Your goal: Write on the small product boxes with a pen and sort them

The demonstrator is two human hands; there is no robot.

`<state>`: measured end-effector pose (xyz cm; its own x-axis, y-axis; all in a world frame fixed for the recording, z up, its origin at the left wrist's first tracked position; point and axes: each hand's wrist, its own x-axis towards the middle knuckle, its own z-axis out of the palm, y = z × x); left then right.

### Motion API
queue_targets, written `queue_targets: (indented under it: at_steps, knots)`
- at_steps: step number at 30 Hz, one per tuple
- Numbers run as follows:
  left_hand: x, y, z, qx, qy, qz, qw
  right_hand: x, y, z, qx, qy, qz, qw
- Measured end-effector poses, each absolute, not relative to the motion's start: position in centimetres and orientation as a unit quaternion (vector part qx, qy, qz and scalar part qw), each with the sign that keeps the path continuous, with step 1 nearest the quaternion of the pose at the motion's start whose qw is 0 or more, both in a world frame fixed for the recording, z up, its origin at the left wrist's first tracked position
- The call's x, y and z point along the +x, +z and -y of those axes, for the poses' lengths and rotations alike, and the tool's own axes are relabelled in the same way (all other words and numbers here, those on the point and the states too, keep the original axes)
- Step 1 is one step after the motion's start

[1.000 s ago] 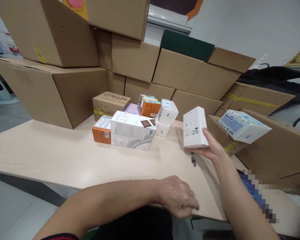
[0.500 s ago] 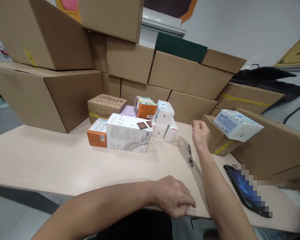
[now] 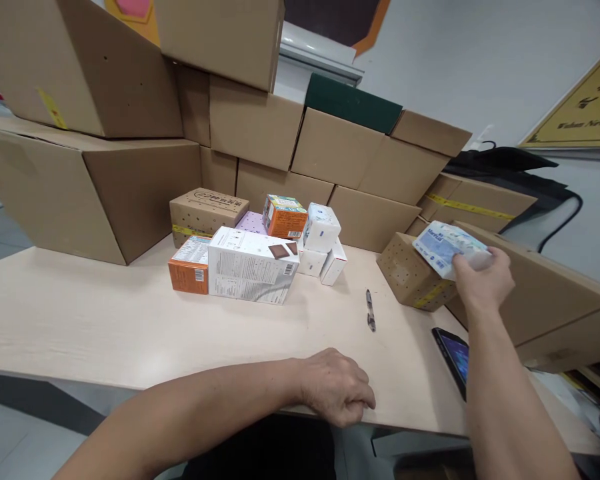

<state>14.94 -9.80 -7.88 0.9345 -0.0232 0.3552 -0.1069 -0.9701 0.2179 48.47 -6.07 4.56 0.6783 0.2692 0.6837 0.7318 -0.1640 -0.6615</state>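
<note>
My right hand (image 3: 485, 280) grips the right end of a white and blue tissue pack (image 3: 443, 248), thumb on its near side and fingers over the far side. The pack lies tilted on top of a small cardboard box (image 3: 414, 273) with dots and yellow tape. My left hand (image 3: 338, 388) rests at the table's front edge, its fingers curled with nothing visible in them. A pen (image 3: 370, 311) lies on the table between my hands. Beside my right forearm is a dark tablet-like device (image 3: 453, 360), partly covered by the arm.
On the table (image 3: 105, 320) stand a white carton (image 3: 250, 270), orange boxes (image 3: 189, 273) (image 3: 286, 220), another tissue pack (image 3: 321, 228) and a dotted cardboard box (image 3: 207, 212). Large cardboard boxes (image 3: 350, 148) are stacked along the back, left and right.
My right hand has moved right from above the table near the pen and has taken hold of the tissue pack. My left hand stays at the table edge, its index finger more curled. The view has shifted slightly.
</note>
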Motion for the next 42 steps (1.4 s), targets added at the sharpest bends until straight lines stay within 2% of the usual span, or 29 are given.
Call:
queue_targets:
  at_steps: [3,5,7,9,13,16,18,21,23,26,28,31,36,40,42]
  knots:
    - [15.0,-8.2,9.8,0.975,0.186,0.046,0.115,46.2,4.1,7.1,-0.655,-0.226,0.369,0.619]
    - [15.0,-8.5,9.9,0.972,0.199,0.054,0.11,44.0,3.8,7.7,-0.555,-0.134,0.442,0.692]
    - [15.0,-8.6,10.0,0.968,0.219,0.063,0.102,41.8,3.0,8.1,-0.472,0.007,0.514,0.716]
    - [14.9,-8.5,10.0,0.963,0.243,0.071,0.092,39.7,1.6,8.1,-0.467,0.127,0.569,0.665]
    - [14.6,-7.8,9.6,0.951,0.293,0.083,0.052,36.8,-2.2,7.9,-0.509,0.317,0.628,0.497]
    - [14.6,-7.5,9.2,0.94,0.332,0.079,0.016,36.3,-4.0,8.1,-0.512,0.413,0.631,0.411]
    - [14.6,-7.3,8.9,0.929,0.361,0.08,-0.006,36.5,-4.5,8.3,-0.507,0.423,0.624,0.417]
    - [14.2,-6.3,8.1,0.912,0.395,0.092,-0.065,36.9,-4.7,8.4,-0.532,0.389,0.593,0.463]
    - [13.6,-4.6,7.3,0.911,0.391,0.068,-0.113,36.8,-4.9,8.4,-0.568,0.36,0.58,0.458]
    - [12.2,-1.6,6.2,0.919,0.335,-0.166,-0.126,36.4,-5.1,8.3,-0.6,0.338,0.582,0.432]
    - [11.1,-0.2,5.8,0.893,0.281,-0.339,-0.094,36.1,-5.1,8.3,-0.605,0.362,0.571,0.42]
    - [9.8,-0.1,5.5,0.874,0.214,-0.436,-0.026,35.6,-4.8,8.3,-0.603,0.425,0.542,0.403]
    - [8.7,-2.4,5.3,0.875,0.237,-0.409,0.099,35.1,-4.0,8.8,-0.577,0.455,0.524,0.43]
    - [8.6,-2.9,5.4,0.849,0.328,-0.374,0.176,35.8,-3.9,9.0,-0.538,0.386,0.553,0.506]
    - [8.7,-2.8,5.6,0.84,0.328,-0.377,0.209,36.3,-4.0,8.9,-0.528,0.364,0.563,0.522]
